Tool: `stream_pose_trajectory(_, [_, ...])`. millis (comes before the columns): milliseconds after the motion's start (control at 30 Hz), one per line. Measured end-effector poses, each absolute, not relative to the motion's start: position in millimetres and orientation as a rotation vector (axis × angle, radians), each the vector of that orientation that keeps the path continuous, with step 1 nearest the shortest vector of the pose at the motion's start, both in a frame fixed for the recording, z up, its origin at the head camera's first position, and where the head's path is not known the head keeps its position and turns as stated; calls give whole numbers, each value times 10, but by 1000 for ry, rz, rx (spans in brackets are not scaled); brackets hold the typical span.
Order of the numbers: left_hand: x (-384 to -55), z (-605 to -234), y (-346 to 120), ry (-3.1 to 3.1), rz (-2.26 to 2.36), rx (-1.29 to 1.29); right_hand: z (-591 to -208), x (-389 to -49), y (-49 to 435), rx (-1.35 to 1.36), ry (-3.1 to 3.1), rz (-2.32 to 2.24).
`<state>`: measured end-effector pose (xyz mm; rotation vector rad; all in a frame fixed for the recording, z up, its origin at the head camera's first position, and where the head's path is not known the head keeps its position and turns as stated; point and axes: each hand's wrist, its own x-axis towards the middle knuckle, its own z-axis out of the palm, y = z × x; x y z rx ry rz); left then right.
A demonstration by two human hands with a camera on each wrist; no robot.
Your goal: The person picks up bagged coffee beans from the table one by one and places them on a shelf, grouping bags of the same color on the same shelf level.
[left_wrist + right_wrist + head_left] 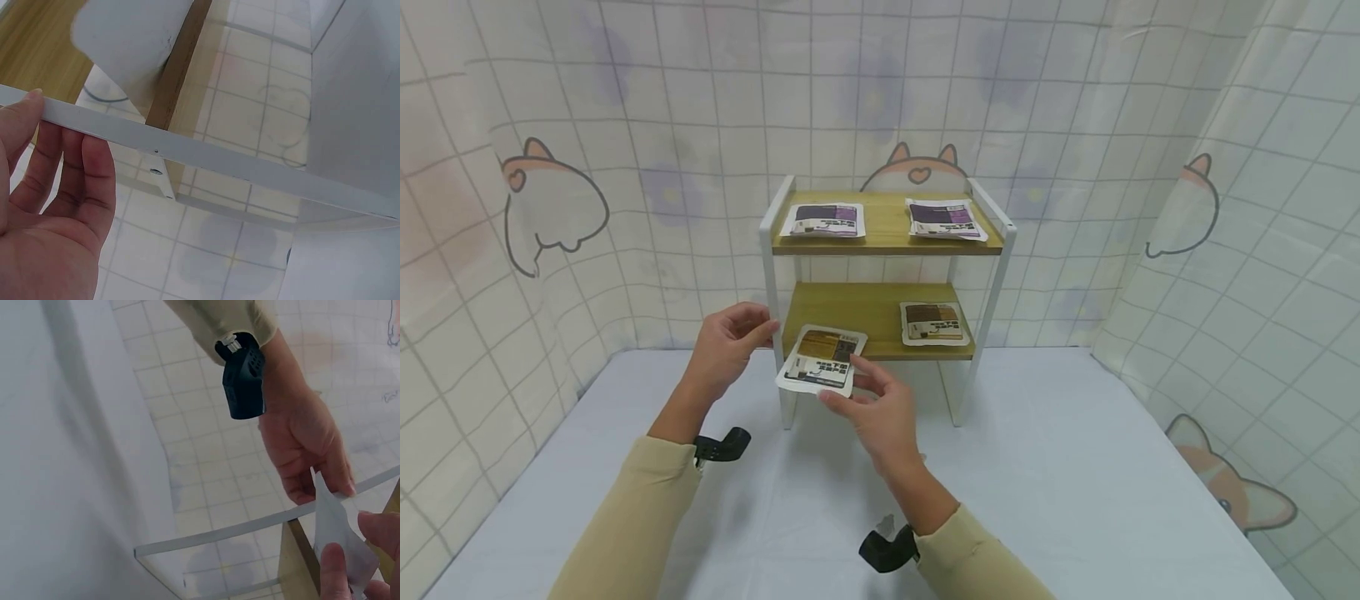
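Note:
My right hand [883, 412] pinches a flat white sachet [820, 358] with a brown and black label, thumb at its near edge and fingers at its right side. The sachet is tilted in front of the left part of the lower wooden shelf [865, 304], overlapping its front edge. In the right wrist view the sachet [340, 531] shows nearly edge-on between thumb and fingers. My left hand [730, 346] holds the white left front post of the two-tier rack. Its thumb lies on one side of that post [219, 169], with the fingers curled behind.
A similar brown-labelled sachet [934, 325] lies on the lower shelf's right side. On the upper shelf [880, 218] lie purple-labelled sachets, at left [823, 221] and right [946, 219]. The rack stands on a white-covered table [1075, 467] near a grid-patterned curtain [700, 167].

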<state>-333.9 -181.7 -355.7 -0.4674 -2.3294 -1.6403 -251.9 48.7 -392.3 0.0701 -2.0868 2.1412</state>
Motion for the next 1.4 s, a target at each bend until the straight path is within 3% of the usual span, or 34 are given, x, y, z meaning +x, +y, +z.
stream_pose_trajectory(1400, [-3348, -3557, -1820, -2319, -1666, -474, -3876, -2746, 456, 58, -1915, 2170])
